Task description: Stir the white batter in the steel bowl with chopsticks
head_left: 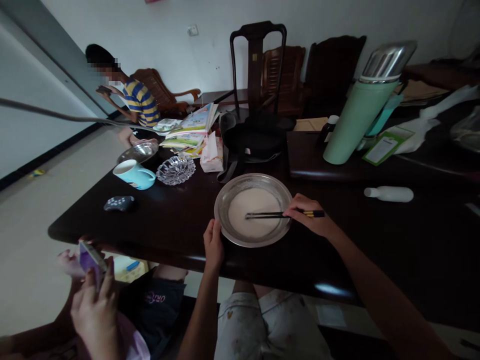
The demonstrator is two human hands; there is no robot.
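A round metal bowl [223,227] stands on the dark table in front of me, with a pale, creamy liquid [258,200] in it. My left hand [213,242] grips the bowl's near left rim, thumb uppermost. From the right side, my right hand [309,215] is closed around a pair of black chopsticks [270,215] with gold bands near their back ends. They lie almost level across the bowl, and their tips dip into the liquid near its middle. My right fingers are close above the bowl's right rim.
Left on the dark table [168,220] are a light blue mug [135,174], a glass dish [176,170] and a game controller [119,203]. Behind the bowl lies a black bag [255,140]. A green thermos [360,105] and white bottle [390,194] are rightward. Another person's hands [95,310] hold a phone.
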